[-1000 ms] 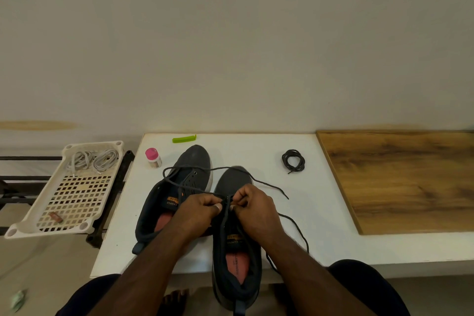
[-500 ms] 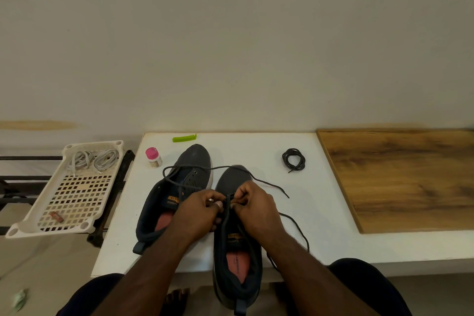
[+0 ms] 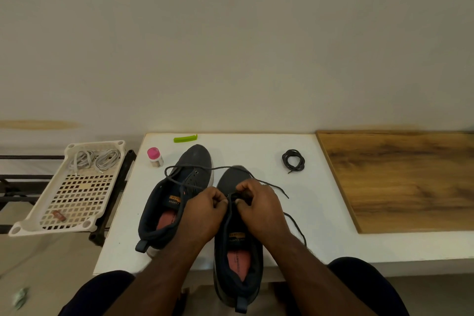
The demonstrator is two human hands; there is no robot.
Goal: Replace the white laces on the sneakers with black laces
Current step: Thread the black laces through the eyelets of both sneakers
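Note:
Two dark grey sneakers stand on the white table. The left sneaker lies angled, without laces in its eyelets. The right sneaker points away from me, its heel over the table's front edge. My left hand and my right hand meet over its eyelets, each pinching the black lace, which loops back over the left sneaker and trails off to the right. A second black lace lies coiled at the back right. The white laces lie in the white basket.
A pink-capped small bottle and a green clip sit at the table's back left. A wooden board covers the right side. The basket rests on a black rack left of the table. A wall rises behind.
Both hands have shifted slightly toward the toe of the right sneaker while keeping their pinch on the lace. The sneakers have not moved.

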